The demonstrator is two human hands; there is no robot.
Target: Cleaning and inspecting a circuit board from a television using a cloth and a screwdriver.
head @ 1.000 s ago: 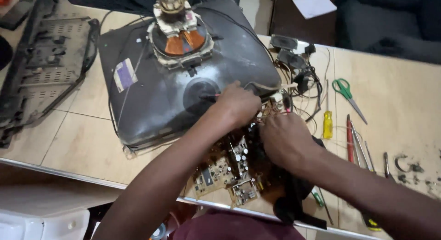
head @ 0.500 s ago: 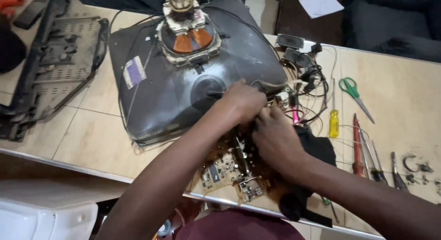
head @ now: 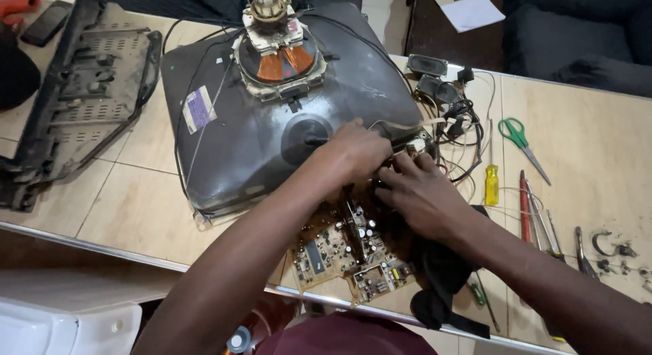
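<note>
A dark picture tube lies face down on the tabletop, its copper-wound yoke pointing up. Beside its near right edge sits a brown circuit board studded with small parts. My left hand rests at the tube's right edge, fingers curled on the wires and parts at the board's far end. My right hand presses down on the same spot of the board, fingers spread over the components. What the fingertips pinch is hidden.
A black plastic back cover lies at the left. To the right are green-handled scissors, a yellow screwdriver, a red screwdriver, pliers and loose screws. Two small speakers and tangled cables sit behind the board. A black cloth hangs at the table edge.
The view has shifted, so everything sits lower and further right in the picture. Both hands stay on the far end of the board, the right hand's fingers spreading slightly.
</note>
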